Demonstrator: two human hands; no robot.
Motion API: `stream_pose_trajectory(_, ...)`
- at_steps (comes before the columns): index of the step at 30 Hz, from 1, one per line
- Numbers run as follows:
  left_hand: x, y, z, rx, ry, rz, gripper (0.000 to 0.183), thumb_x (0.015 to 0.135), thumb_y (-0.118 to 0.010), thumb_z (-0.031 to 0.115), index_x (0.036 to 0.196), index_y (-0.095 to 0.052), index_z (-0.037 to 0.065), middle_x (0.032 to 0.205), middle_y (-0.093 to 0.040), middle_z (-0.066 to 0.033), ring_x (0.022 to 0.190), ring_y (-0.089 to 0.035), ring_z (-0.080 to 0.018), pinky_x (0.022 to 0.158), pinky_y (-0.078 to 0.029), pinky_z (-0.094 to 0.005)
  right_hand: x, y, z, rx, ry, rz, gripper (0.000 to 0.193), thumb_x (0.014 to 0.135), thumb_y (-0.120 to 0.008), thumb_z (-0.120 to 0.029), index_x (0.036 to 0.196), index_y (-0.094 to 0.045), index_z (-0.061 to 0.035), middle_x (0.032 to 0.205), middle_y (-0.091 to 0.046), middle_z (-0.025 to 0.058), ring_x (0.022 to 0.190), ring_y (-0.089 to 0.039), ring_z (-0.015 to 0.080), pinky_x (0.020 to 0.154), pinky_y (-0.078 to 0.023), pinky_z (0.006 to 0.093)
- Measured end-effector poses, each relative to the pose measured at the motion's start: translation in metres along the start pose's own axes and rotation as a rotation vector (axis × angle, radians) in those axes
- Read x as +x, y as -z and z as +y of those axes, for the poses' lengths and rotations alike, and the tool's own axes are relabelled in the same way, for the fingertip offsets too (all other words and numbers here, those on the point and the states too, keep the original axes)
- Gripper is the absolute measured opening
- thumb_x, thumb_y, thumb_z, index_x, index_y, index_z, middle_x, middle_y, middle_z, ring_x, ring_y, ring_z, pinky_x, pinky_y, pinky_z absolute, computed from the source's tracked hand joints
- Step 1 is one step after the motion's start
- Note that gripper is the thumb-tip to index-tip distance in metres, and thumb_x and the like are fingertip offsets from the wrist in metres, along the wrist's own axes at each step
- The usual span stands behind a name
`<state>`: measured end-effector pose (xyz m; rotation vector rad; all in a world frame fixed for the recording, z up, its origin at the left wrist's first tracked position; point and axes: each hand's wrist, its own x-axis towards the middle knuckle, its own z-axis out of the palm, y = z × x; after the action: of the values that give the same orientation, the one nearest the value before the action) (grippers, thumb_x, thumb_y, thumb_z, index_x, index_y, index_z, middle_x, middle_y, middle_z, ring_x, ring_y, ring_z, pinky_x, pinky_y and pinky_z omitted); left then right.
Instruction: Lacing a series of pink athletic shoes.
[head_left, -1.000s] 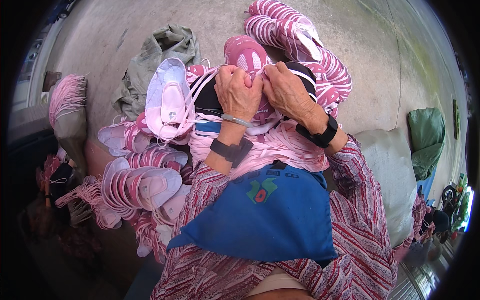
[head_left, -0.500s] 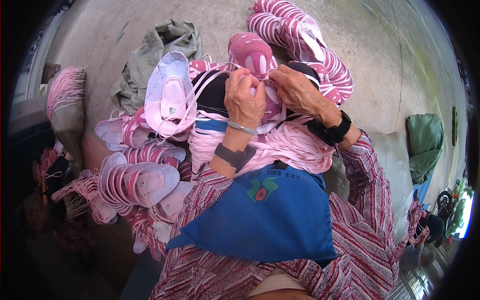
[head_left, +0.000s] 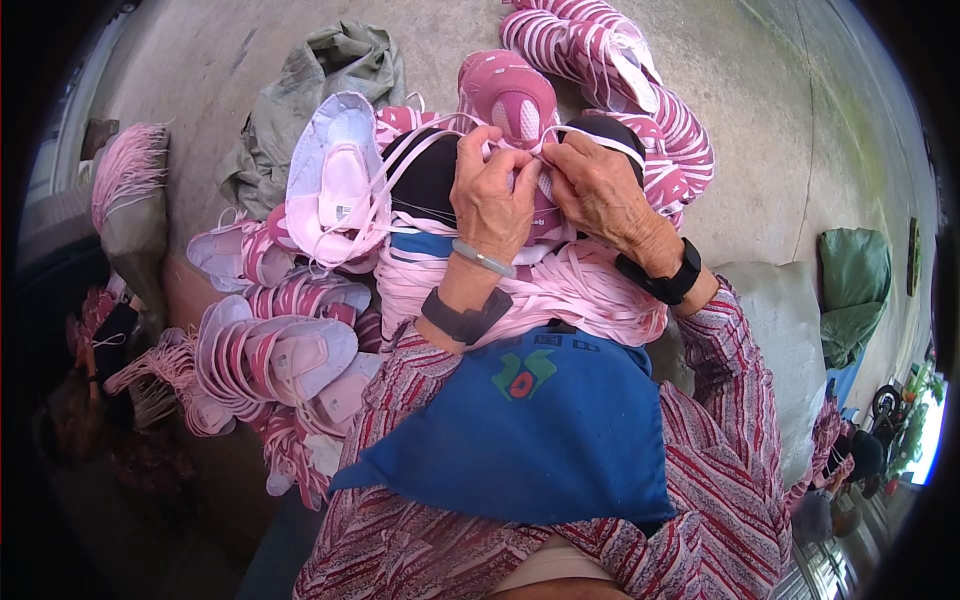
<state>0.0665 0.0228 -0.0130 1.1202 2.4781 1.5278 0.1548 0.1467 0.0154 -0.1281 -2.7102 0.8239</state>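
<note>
A dark pink shoe upper (head_left: pixel 490 85) with a white mesh patch lies over my lap, toe pointing away. My left hand (head_left: pixel 492 197) is closed at its lacing area, thumb and forefinger pinching a pale pink shoelace (head_left: pixel 603 143). Beside it my right hand (head_left: pixel 598 188) pinches the lace too, and the fingertips of both hands almost meet. The exact eyelet between them is hidden by my fingers. Below my wrists, a thick bundle of loose pale pink laces (head_left: pixel 590 295) lies across my lap above the blue apron (head_left: pixel 590 440).
Laced uppers (head_left: pixel 330 195) are heaped at my left. A long row of stacked pink uppers (head_left: pixel 675 130) lies on the concrete floor ahead, right. A grey-green cloth sack (head_left: pixel 310 110) sits at the far left, near a hanging lace bunch (head_left: pixel 128 175). A green bag (head_left: pixel 853 290) stands right.
Both hands stay at the lacing, and my right fingers have shifted slightly closer to the left ones. The whole view has tilted a little.
</note>
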Motion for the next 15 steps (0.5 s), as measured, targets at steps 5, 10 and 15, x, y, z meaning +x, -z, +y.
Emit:
stream_pose_trajectory(5, 0.002, 0.015, -0.009, -0.199, 0.114, -0.097, 0.011, 0.079, -0.070, 0.008, 0.085, -0.065, 0.000, 0.112, -0.057, -0.0115, 0.088, -0.059, -0.0188, 0.071, -0.048, -0.0297, -0.004, 0.004, -0.004, -0.072, -0.058, 0.087, 0.028, 0.075, -0.064, -0.010, 0.101, -0.059, -0.0024, 0.092, -0.054, 0.0124, 0.082, -0.056, 0.0297, 0.070, -0.046, 0.0389)
stream_pose_trajectory(10, 0.000, 0.026, -0.023, -0.290, -0.008, -0.135, 0.009, 0.083, -0.066, 0.005, 0.090, -0.063, -0.001, 0.119, -0.057, -0.0102, 0.087, -0.056, -0.0116, 0.073, -0.048, -0.0259, 0.019, -0.005, -0.004, -0.289, 0.279, -0.012, 0.022, 0.074, -0.066, -0.011, 0.096, -0.062, -0.0073, 0.094, -0.054, 0.0079, 0.087, -0.053, 0.0253, 0.074, -0.041, 0.0356)
stream_pose_trajectory(15, -0.003, 0.028, -0.033, -0.399, 0.076, -0.134, 0.035, 0.079, -0.066, 0.004, 0.112, -0.054, 0.000, 0.120, -0.056, -0.0124, 0.104, -0.057, -0.0221, 0.091, -0.046, -0.0309, 0.039, 0.019, -0.050, 0.179, -0.014, -0.101, 0.014, 0.076, -0.065, -0.012, 0.089, -0.063, -0.0077, 0.080, -0.054, 0.0062, 0.077, -0.057, 0.0242, 0.065, -0.048, 0.0346)
